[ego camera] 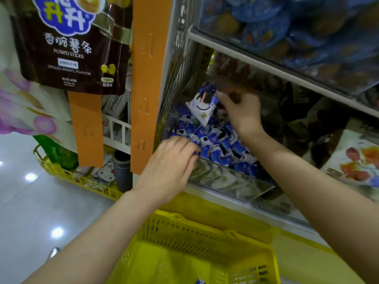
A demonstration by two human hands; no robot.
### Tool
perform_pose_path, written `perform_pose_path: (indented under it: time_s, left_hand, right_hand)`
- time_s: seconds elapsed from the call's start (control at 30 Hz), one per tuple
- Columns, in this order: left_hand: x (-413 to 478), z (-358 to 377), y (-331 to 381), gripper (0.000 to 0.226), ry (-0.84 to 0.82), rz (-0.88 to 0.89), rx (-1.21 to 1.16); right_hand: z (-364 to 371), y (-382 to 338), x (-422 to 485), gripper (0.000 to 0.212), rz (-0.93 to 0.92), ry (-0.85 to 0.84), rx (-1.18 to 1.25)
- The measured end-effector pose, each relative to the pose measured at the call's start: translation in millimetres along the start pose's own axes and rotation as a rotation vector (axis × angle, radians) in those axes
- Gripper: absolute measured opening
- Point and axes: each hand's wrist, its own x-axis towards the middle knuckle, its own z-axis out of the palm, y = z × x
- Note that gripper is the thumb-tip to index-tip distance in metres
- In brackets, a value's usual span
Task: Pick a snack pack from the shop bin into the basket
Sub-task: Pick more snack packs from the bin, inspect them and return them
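above, shelf rail (287, 72), right hand (242, 113) pinching snack pack (202, 107)

A brown potato-sticks bag (67, 48) hangs up-left of the left fingers (184, 147), beyond an orange strip (150, 78). Blue round packs (287, 27) lie on the shelf (266, 65) above the right fingers (223, 98).

right hand (242, 113): fingertips motion-blurred where they pinch the snack pack (202, 107) at its upper corner.
left hand (170, 162): fingertips hidden among the blue packs (215, 144); grip can't be told.
basket (196, 228): near end cut off by the bottom edge.
pack in basket (200, 281): only a corner shows, rest cropped.
upper-shelf packs (266, 27): blurred, print unreadable.
potato sticks bag (69, 44): top cropped.
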Motion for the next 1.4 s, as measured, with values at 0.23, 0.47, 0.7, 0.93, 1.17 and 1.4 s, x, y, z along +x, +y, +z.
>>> perform_pose_path:
  time_s: [0.23, 0.47, 0.7, 0.93, 1.17, 1.4]
  left_hand:
    - [-14.0, -14.1, 35.6, 0.006, 0.349, -0.432, -0.644]
    - [-35.7, 0.5, 64.2, 0.019, 0.024, -0.549, -1.067]
    - [-43.9, 14.2, 73.9, 0.018, 0.029, -0.549, -0.954]
    - [-44.6, 16.8, 67.3, 0.029, -0.087, -0.746, -1.152]
    - [-39.6, 22.8, 73.0, 0.027, -0.177, -0.609, -0.998]
    - [-42.2, 29.2, 67.5, 0.031, -0.145, -0.783, -1.125]
  right_hand:
    - [-40.6, -16.1, -93.9, 0.021, -0.079, -0.168, 0.174]
    - [-51.4, -3.7, -157.1, 0.014, 0.051, -0.322, 0.174]
    - [-43.4, 15.8, -187.3, 0.016, 0.254, -0.37, 0.205]
    - [-48.9, 32.2, -197.4, 0.023, 0.151, -0.348, 0.048]
    - [-57.0, 38.0, -201.0, 0.036, 0.12, -0.322, -0.119]
    - [-60.6, 35.7, -199.1, 0.026, 0.224, -0.356, -0.029]
